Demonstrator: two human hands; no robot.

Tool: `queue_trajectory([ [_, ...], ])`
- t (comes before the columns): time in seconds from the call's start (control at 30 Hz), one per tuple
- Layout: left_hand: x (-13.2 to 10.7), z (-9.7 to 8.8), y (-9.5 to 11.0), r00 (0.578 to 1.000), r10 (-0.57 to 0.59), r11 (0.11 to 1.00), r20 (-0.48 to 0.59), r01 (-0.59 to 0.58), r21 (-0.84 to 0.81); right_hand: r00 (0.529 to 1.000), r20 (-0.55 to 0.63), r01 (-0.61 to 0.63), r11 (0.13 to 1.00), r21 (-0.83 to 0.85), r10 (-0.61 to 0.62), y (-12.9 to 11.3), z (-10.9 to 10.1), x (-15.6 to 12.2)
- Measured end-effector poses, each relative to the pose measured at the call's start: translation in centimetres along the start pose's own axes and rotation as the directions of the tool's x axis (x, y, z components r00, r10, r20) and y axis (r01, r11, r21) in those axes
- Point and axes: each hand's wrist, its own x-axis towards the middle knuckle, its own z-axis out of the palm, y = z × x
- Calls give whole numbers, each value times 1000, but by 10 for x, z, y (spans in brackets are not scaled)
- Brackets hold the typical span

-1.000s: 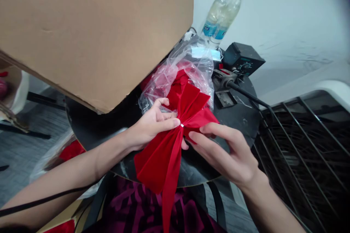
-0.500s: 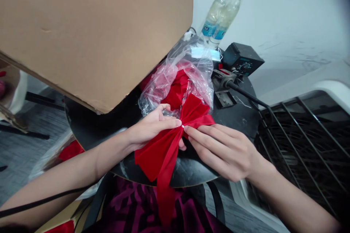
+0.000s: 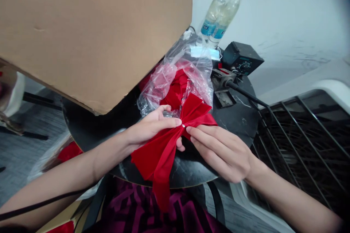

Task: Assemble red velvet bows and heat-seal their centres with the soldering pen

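Bow (image 3: 161, 156) of red velvet ribbon, held at its centre over a round black tabletop (image 3: 191, 171), in front of a clear plastic bag (image 3: 197, 76) containing more red fabric (image 3: 175, 91). Left hand (image 3: 150, 129): fingers closed, gripping the bow at the knot, one fingertip showing below it. Right hand (image 3: 221, 153): fingers closed together, tips pressed on the bow just beside a small metal tie (image 3: 183, 125). Cardboard box (image 3: 82, 32) overhangs at upper left. Two water bottles (image 3: 220, 12) and a black dial unit (image 3: 240, 58) stand behind the bag.
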Motion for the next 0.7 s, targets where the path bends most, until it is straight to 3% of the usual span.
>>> queue_trajectory([
  [0.2, 1, -4, -1, 998, 56, 997, -6, -56, 60, 988, 60, -144, 989, 23, 142, 2, -1, 0],
  [0.4, -2, -2, 1, 999, 48, 986, -18, -44, 158, 977, 174, -138, 988, 75, 124, 4, -8, 6],
  [0.53, -3, -4, 1, 997, 54, 978, 46, -62, 198, 984, 173, -71, 992, 107, 51, 7, -7, 2],
  [0.7, -2, -7, 0, 994, 85, 971, 72, -99, 219, 984, 160, -93, 988, 121, 73, 11, -5, 0],
])
